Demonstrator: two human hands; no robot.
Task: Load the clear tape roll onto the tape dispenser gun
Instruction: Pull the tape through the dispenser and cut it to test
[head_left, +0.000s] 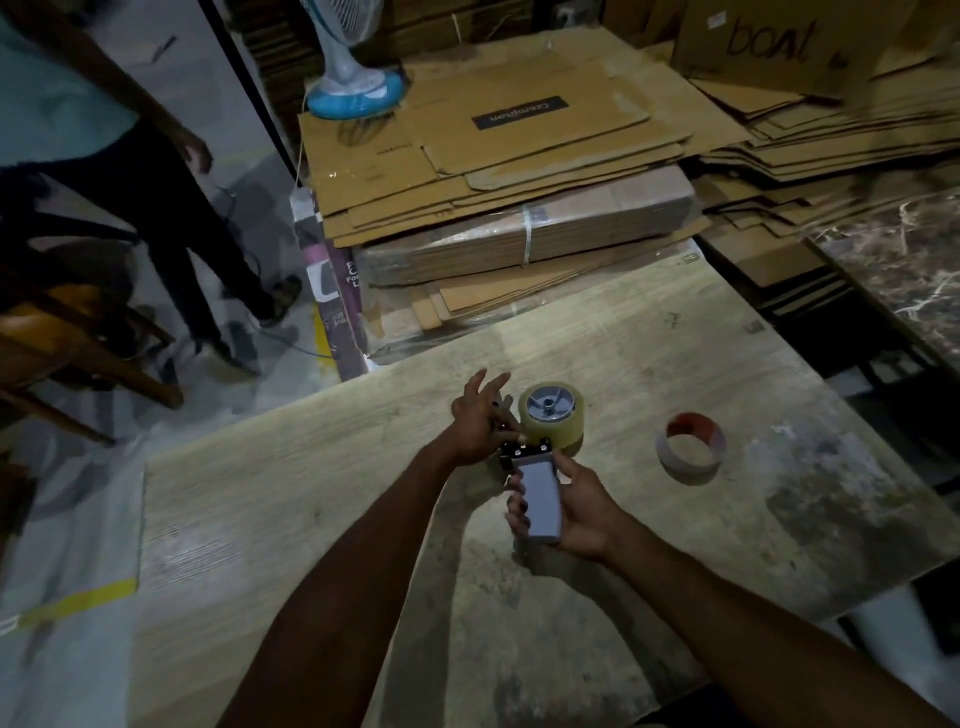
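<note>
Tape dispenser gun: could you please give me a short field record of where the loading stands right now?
tape dispenser gun: handle points toward the person
right hand: grips the handle
left hand: at the gun's front, fingers spread; grip unclear
clear tape roll: on the gun's grey hub
red-and-white roll: lies apart on the table, untouched

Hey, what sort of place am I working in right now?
Most likely a packing area or storeroom: stacks of flattened cardboard cartons lie behind the wooden table, the right hand grips a tape dispenser gun carrying a clear tape roll, and a second tape roll lies nearby.
</note>
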